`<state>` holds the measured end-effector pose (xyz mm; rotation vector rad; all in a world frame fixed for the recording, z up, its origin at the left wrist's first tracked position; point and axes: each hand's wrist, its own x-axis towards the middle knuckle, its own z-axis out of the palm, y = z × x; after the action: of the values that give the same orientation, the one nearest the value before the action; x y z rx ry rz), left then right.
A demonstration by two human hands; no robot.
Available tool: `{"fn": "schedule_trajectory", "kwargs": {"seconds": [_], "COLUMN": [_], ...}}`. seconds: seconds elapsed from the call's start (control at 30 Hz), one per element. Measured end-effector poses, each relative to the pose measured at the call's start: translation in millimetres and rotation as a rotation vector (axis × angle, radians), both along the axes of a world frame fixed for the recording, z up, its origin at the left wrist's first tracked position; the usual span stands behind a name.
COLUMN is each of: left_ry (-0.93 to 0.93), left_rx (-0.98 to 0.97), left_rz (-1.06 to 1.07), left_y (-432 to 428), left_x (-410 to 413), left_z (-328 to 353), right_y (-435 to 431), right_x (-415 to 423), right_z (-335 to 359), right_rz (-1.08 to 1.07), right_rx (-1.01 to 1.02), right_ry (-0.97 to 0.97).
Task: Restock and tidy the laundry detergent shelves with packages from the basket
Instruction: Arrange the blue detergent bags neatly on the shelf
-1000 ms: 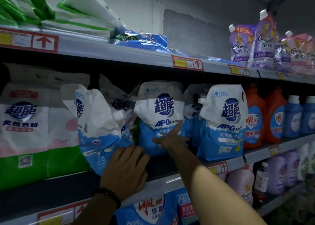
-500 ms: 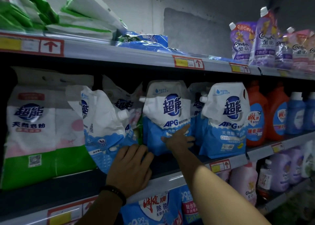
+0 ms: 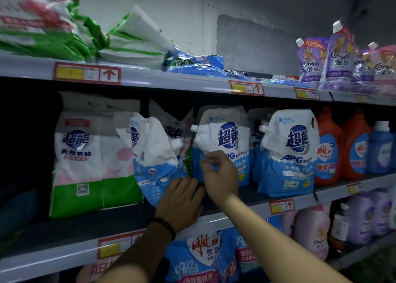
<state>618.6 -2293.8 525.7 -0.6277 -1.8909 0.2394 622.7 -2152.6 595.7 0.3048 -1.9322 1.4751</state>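
Observation:
Blue-and-white spouted detergent pouches stand on the middle shelf [image 3: 70, 229]. One leaning pouch [image 3: 154, 160] tilts left beside an upright middle pouch [image 3: 225, 141], with another upright pouch [image 3: 289, 152] to the right. My left hand [image 3: 182, 203], a dark band on its wrist, rests with fingers against the bottom of the leaning pouch. My right hand [image 3: 220, 173] is in front of the middle pouch's lower left, fingers curled and pinching at its edge. The basket is out of view.
A large green-and-white powder bag [image 3: 85, 164] stands at the left. Orange bottles [image 3: 342, 145] and blue bottles [image 3: 379, 147] fill the right. The top shelf holds flat green-white bags [image 3: 132, 40] and purple pouches [image 3: 334, 57]; more pouches sit on the shelf below.
My right hand has moved left across the middle pouch, and its pointing fingers have curled into a pinch. My left hand stays against the leaning pouch.

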Motion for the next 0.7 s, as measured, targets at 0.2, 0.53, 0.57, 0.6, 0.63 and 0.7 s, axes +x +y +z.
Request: {"fn": "schedule_trajectory", "kwargs": {"seconds": [0.2,0.53,0.57,0.6,0.63,0.7], "left_ry": [-0.136,-0.281,-0.280,-0.314,-0.365,-0.502], "left_rx": [0.175,1.259,1.364,1.486,1.587,1.689], "left_rz": [0.040,-0.133,-0.156,-0.161,-0.154,-0.126], "left_y": [2.5,42.6,45.7,49.0,51.7,55.4], "left_x": [25.3,92.4,93.9,95.8,95.7,96.0], "left_z": [-4.8,23.8,28.5,32.7,34.1,36.8], "right_y": [-18.7,-73.8,-73.7,-73.0,-72.3,-70.6], "right_x": [48.3,62.8,66.8,71.5,75.5,83.0], "right_z": [45.6,64.8,65.3,65.4,65.2,66.2], "right_rz": [0.153,-0.037,-0.066,-0.094,-0.114,-0.146], "right_rx": [0.462,0.332,0.335,0.340,0.349,0.395], "right_ry": [-0.083,-0.017,0.010,0.028,0.049,0.079]}}
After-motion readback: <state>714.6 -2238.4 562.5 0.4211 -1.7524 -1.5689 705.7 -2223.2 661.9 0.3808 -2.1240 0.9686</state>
